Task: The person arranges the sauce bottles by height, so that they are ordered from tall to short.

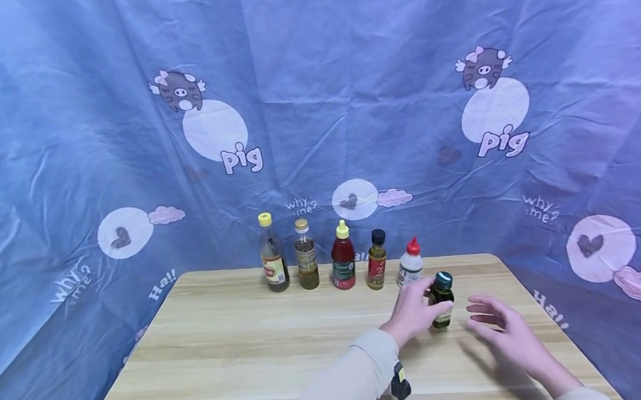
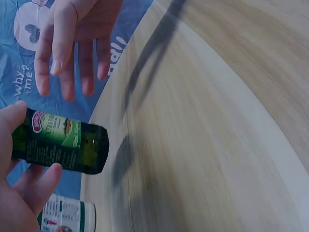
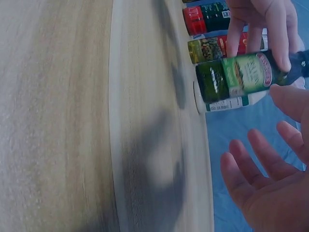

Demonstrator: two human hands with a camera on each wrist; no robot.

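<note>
My left hand [image 1: 412,308] grips a small dark green olive oil bottle [image 1: 442,304] with a dark green cap, fingers and thumb around its upper part. The bottle's green label [image 2: 57,129] shows in the left wrist view, and its shadow falls on the wood away from the base. To the right of the bottle, my right hand [image 1: 508,335] is held apart from it, fingers spread and loosely bent, with nothing in them. In the right wrist view, the right palm [image 3: 277,193] faces up beside the bottle. Just behind the left hand stands a white squeeze bottle [image 1: 410,264] with a red tip.
Along the back edge of the wooden table [image 1: 225,344] stand a yellow-capped sauce bottle [image 1: 274,263], a tan-capped bottle [image 1: 307,259], a red sauce bottle [image 1: 344,261] with a yellow tip, and a black-capped oil bottle [image 1: 377,263]. A blue patterned cloth [image 1: 305,77] hangs behind.
</note>
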